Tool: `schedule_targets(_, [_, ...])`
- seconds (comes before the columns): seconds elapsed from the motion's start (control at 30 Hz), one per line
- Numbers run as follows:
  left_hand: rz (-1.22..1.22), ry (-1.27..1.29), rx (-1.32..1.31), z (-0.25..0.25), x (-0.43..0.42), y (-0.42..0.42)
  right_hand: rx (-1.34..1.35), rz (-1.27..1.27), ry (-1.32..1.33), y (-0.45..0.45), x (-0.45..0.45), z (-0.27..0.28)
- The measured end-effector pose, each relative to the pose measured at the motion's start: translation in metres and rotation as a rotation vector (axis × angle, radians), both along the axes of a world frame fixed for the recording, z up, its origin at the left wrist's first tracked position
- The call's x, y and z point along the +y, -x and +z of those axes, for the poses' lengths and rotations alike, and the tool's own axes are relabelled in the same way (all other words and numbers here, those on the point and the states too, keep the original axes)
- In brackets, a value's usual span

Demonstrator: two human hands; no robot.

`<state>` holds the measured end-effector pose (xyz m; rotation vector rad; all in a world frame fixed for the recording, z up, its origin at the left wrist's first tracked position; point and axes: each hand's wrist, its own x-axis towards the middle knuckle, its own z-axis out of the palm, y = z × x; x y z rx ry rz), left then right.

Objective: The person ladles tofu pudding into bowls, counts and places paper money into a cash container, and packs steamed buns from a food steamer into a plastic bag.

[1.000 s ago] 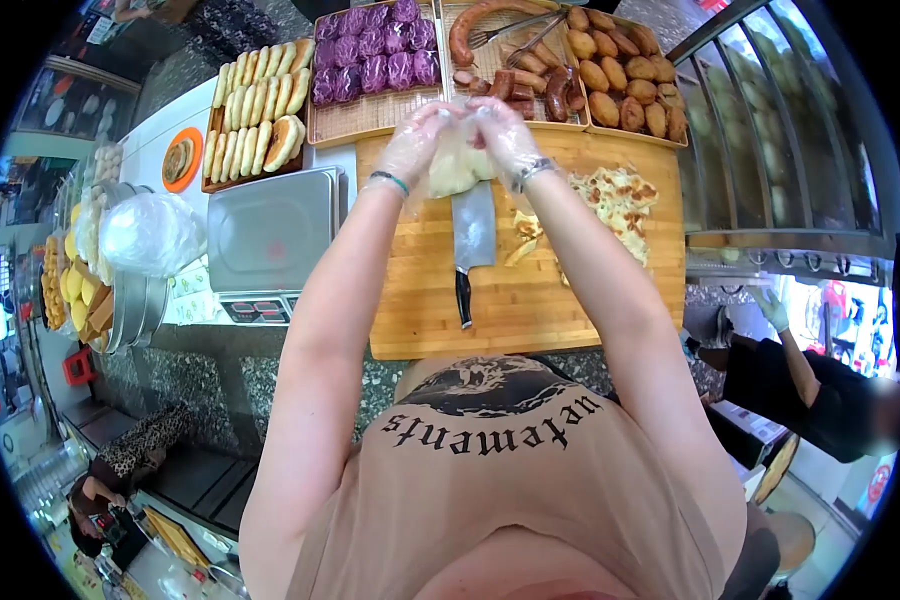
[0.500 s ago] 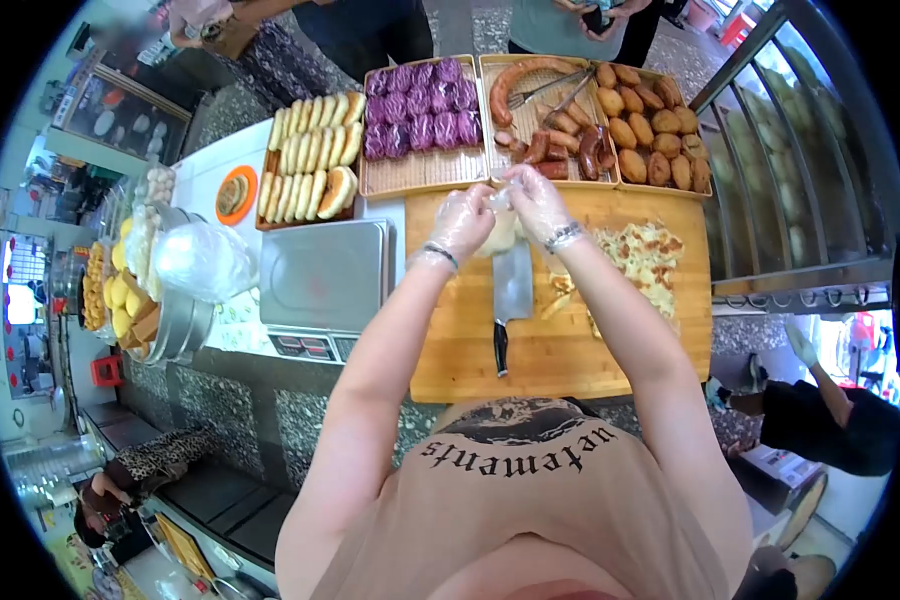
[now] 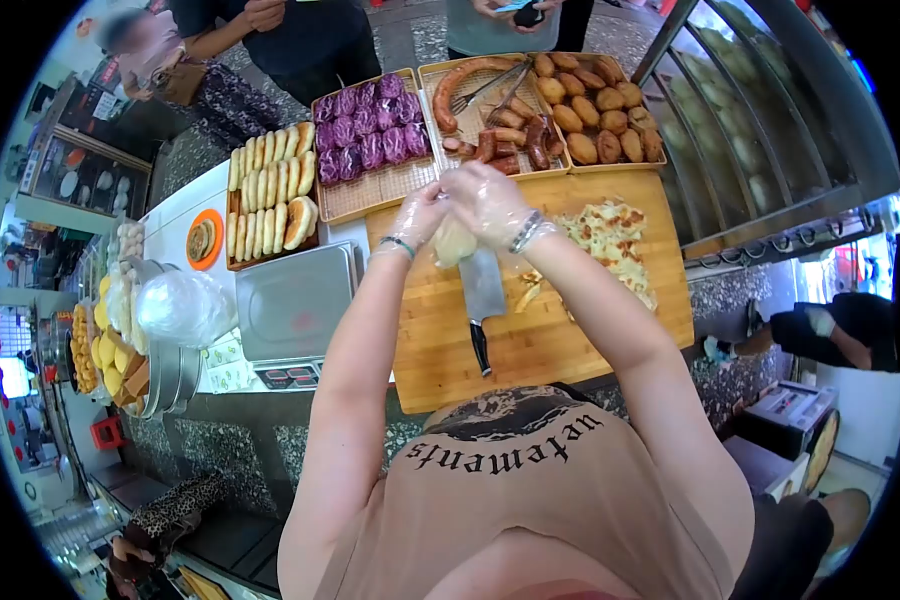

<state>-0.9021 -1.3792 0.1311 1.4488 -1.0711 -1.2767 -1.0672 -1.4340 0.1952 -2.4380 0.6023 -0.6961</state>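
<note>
Clothed in a brown shirt [image 3: 450, 505], marked at the front with a dark, rounded print [image 3: 510, 414]. Bordering the print on its neckline [image 3: 515, 530] side, a curved line of black blackletter lettering [image 3: 517, 459], inverted to the wearer's view and apparently reading "vetements". Well beyond the print on its opposite side, clear, crinkled plastic gloves [image 3: 496, 212] over left hand [image 3: 420, 213] and right hand [image 3: 483, 204]. Near the gloves' cuffs, a thin, dark teal bracelet [image 3: 401, 245] at the left wrist; a broader, banded grey-blue bracelet [image 3: 526, 231] at the right.
</note>
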Motion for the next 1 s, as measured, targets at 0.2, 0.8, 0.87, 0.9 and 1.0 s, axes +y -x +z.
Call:
schedule_targets(0.2, [0.152,0.145,-0.579,0.001,0.023,-0.002,-0.511,-0.427,-0.844,0.046,-0.048,0.009])
schedule_targets(0.8, [0.557,0.005,-0.389,0.000,0.270,0.086,-0.915,-0.607,-1.408,-0.067,-0.202,-0.057])
schedule_targets(0.87, [0.589,-0.015,-0.320,0.002,0.273,0.077,-0.967,-0.673,-1.343,-0.061,-0.207,-0.061])
schedule_targets(0.9, [0.584,-0.014,-0.318,0.002,0.273,0.071,-0.969,-0.678,-1.340,-0.057,-0.205,-0.057])
schedule_targets(1.0, [0.520,0.032,-0.344,0.003,0.275,0.056,-1.062,-0.700,-1.273,-0.036,-0.188,-0.043])
